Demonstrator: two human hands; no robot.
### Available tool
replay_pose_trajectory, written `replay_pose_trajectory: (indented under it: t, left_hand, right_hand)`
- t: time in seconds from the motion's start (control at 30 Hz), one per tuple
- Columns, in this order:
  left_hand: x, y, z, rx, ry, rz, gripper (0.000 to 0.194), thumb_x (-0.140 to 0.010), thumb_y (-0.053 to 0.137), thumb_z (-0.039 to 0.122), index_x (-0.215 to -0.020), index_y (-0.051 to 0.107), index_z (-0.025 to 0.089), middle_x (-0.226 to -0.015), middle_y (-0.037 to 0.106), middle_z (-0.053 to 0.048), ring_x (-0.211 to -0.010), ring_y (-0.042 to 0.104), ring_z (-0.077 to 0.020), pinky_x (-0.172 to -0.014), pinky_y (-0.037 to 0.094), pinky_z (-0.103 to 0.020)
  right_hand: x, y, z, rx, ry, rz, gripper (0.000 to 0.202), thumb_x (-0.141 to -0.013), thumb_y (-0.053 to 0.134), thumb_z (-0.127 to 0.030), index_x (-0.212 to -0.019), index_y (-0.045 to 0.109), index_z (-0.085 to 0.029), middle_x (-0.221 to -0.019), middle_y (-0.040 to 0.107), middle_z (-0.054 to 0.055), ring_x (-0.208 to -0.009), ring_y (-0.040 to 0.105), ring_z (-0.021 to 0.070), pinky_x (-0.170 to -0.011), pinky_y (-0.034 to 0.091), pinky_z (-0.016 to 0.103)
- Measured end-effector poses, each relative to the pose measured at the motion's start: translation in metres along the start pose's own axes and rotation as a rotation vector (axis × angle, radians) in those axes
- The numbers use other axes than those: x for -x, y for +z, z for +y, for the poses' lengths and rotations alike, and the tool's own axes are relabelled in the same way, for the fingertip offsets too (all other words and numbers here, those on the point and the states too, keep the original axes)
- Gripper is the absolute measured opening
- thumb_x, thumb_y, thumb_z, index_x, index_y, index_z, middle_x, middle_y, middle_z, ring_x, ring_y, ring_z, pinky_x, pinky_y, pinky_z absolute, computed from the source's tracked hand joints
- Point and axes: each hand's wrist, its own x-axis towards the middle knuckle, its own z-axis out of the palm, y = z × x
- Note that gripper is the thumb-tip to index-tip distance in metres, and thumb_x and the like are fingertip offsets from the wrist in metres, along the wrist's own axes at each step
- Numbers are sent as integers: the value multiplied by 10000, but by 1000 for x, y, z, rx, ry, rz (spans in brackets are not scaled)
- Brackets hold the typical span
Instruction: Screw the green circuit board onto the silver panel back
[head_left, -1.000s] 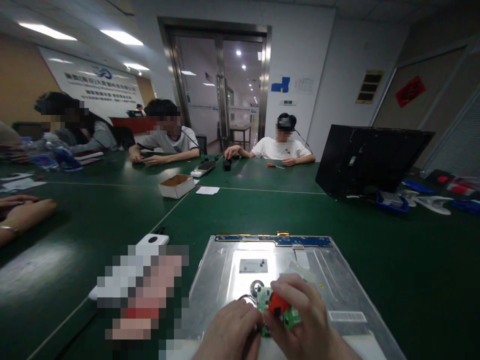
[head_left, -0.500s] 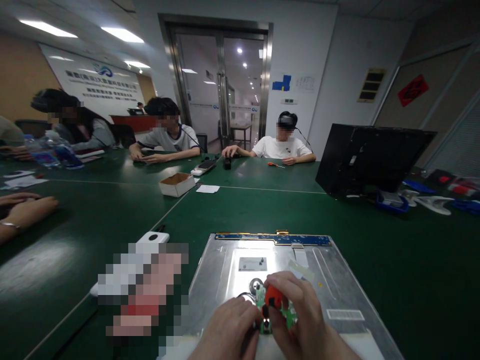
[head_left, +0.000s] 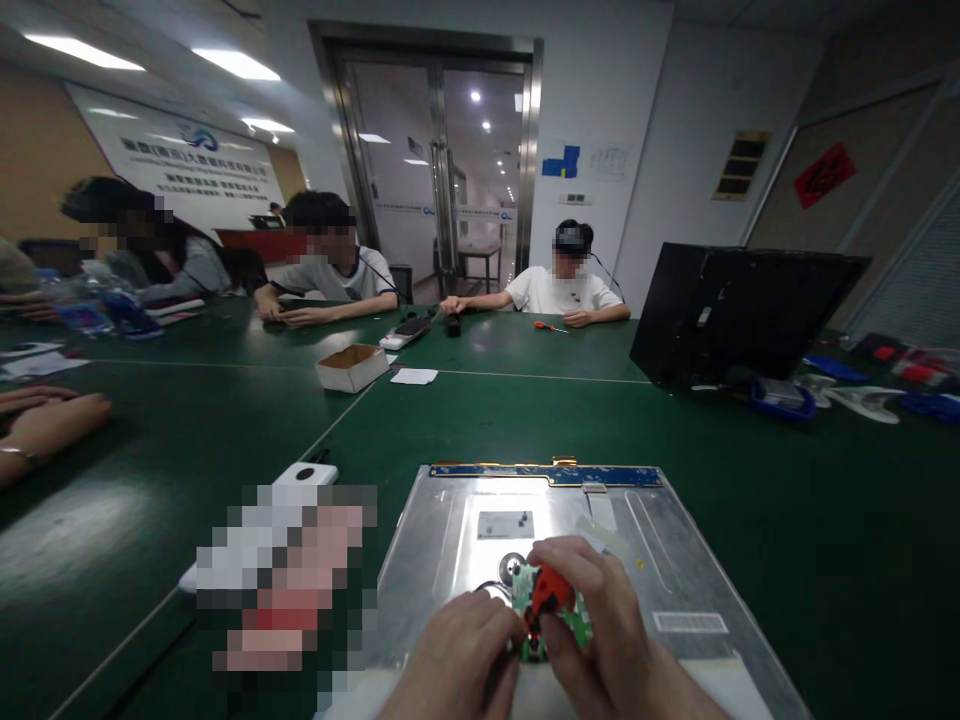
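Observation:
My right hand (head_left: 600, 610) is closed around the red and black handle of a screwdriver (head_left: 553, 588), whose lower end points down at a small green circuit board (head_left: 577, 625). My left hand (head_left: 469, 645) is pinched beside the screwdriver's lower end, at the board's left side; what its fingertips grip is hidden. Both hands are over a flat metal display panel (head_left: 442, 540) lying on the table, with a long blue circuit strip (head_left: 510, 475) along its far edge. Just beyond the green board is a round metal disc (head_left: 512, 570).
On the green table (head_left: 525, 415), a white device (head_left: 300, 485) lies left of the panel, partly pixelated. Farther off are an open white box (head_left: 352, 370), a black monitor casing (head_left: 739, 315) and an orange screwdriver (head_left: 547, 326). Several people sit around; one person's hands (head_left: 52, 420) rest at left.
The screwdriver handle has turned in my right hand, so its black part shows in a different place. My left hand stays beside it. The far person's hand on a black object has shifted slightly.

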Motion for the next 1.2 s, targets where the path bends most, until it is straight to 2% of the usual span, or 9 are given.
replay_pose_trajectory:
  t: [0.1, 0.23, 0.33, 0.43, 0.67, 0.83, 1.0, 1.1, 1.2]
  left_hand:
    - [1, 2, -2, -8, 8, 16, 179, -815, 514, 109, -931, 590, 221, -893, 688, -52, -786, 651, -203, -761, 535, -291]
    - [1, 1, 1, -21, 26, 27, 165, -852, 478, 124, -927, 595, 213, -862, 683, -61, -753, 633, -215, -656, 503, -289]
    - [0, -1, 4, -15, 12, -11, 196, -871, 467, 115, -968, 611, 207, -900, 696, -71, -796, 640, -220, -692, 512, -299]
    - [0, 0, 2, -7, 28, 18, 219, -842, 479, 112, -978, 620, 208, -904, 698, -73, -800, 647, -217, -730, 530, -303]
    - [0, -1, 0, 2, -15, -17, 195, -815, 502, 121, -943, 612, 219, -904, 698, -67, -807, 650, -215, -764, 540, -300]
    - [-2, -7, 6, -1, -15, -35, 264, -828, 487, 87, -1022, 611, 215, -940, 708, -68, -824, 661, -222, -726, 524, -303]
    - [4, 7, -4, -15, 17, 56, 242, -782, 503, 84, -949, 620, 216, -874, 691, -64, -794, 660, -217, -754, 537, -306]
    - [5, 10, -7, -15, -5, 40, 243, -775, 504, 92, -946, 624, 215, -876, 693, -70, -797, 655, -221, -744, 538, -303]
    - [3, 6, -3, 14, -1, 24, 228, -798, 491, 96, -949, 613, 216, -890, 697, -70, -800, 653, -220, -719, 523, -295]
  right_hand:
    - [1, -1, -1, -2, 28, -26, 476, -953, 459, -212, -1427, 434, -174, -1093, 737, 106, -933, 731, 215, -724, 600, 331]
    - [-9, 3, -4, 1, 6, 91, 421, -947, 466, -187, -1368, 453, -178, -956, 735, 80, -804, 721, 198, -636, 570, 317]
    - [-15, 6, -4, -17, -21, 131, 370, -973, 483, -209, -1341, 458, -191, -866, 716, 44, -714, 694, 182, -578, 529, 297]
    - [-15, 6, -2, -40, -26, 111, 346, -996, 483, -232, -1337, 459, -185, -824, 708, 27, -690, 689, 174, -576, 518, 287]
    - [-6, 5, -5, -23, 37, 43, 483, -909, 488, -163, -1389, 447, -173, -1079, 748, 116, -933, 738, 221, -737, 593, 348]
    - [-14, 8, -6, -10, -2, 123, 373, -939, 491, -182, -1311, 458, -183, -851, 736, 55, -705, 719, 196, -577, 546, 296]
    - [-16, 9, -3, 12, -17, 125, 339, -997, 496, -281, -1325, 439, -219, -696, 680, -14, -543, 649, 181, -498, 493, 275]
    - [-12, 8, -3, 11, -14, 105, 376, -990, 500, -290, -1353, 434, -215, -755, 708, 9, -600, 676, 188, -529, 515, 282]
    - [-5, 6, -6, 17, 35, 62, 408, -962, 500, -274, -1362, 450, -207, -948, 750, 68, -775, 727, 208, -647, 572, 324]
